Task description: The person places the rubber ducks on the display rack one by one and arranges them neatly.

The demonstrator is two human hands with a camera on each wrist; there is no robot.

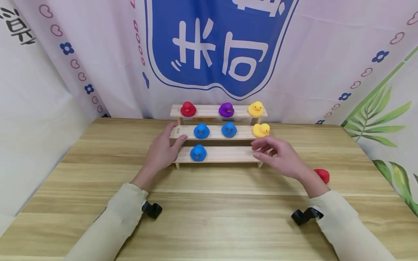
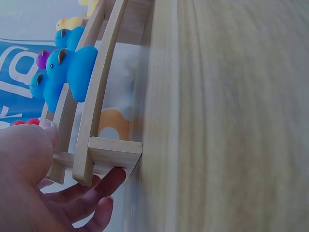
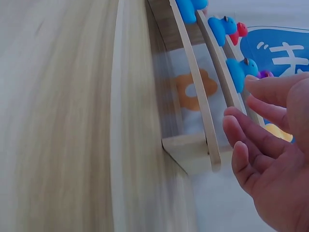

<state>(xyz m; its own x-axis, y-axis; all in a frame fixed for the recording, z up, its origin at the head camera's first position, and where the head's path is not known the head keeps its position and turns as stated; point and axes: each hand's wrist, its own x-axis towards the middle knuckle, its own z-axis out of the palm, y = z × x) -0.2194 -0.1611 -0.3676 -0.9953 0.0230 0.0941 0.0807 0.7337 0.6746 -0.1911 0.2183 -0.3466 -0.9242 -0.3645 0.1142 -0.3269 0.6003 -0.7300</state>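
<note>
A three-tier wooden stand (image 1: 233,154) holds small rubber ducks. Its top tier has a red duck (image 1: 188,109), a purple duck (image 1: 226,110) and a yellow duck (image 1: 256,108). On the middle tier sit two blue ducks (image 1: 201,131) and another yellow duck (image 1: 261,130), turned sideways. One blue duck (image 1: 198,153) is on the front tier, left of centre. My left hand (image 1: 162,150) grips the stand's left end, thumb over the tiers and fingers around the side. By the right end of the front tier, my right hand (image 1: 279,156) has loosely bent fingers and holds nothing.
Another red duck (image 1: 322,175) lies on the wooden table (image 1: 209,224), partly behind the right wrist. Behind the stand hangs a printed cloth (image 1: 313,54) with a blue emblem. Each wrist carries a small black camera (image 1: 152,210).
</note>
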